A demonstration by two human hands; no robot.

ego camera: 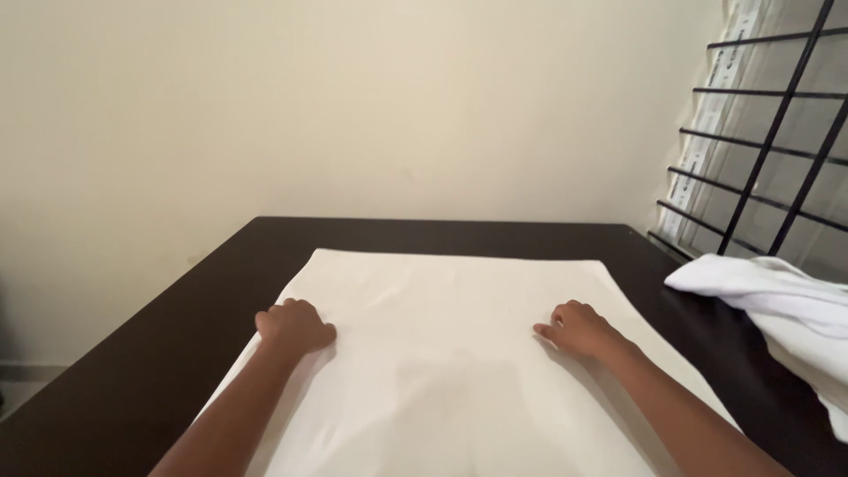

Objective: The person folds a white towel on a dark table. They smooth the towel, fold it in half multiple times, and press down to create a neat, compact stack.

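A white cloth (446,353) lies spread flat on a dark table (168,336), reaching from the near edge to about the table's middle. My left hand (294,327) rests on the cloth's left part, fingers curled into a loose fist, knuckles up. On the cloth's right part my right hand (579,327) presses down, fingers curled and pointing left. Neither hand visibly holds a fold of the cloth. Both forearms stretch across the cloth from the bottom of the view.
A heap of crumpled white cloth (777,305) sits at the table's right edge. Behind it stands a window with a black metal grille (768,141). A plain cream wall (353,106) runs along the table's far edge.
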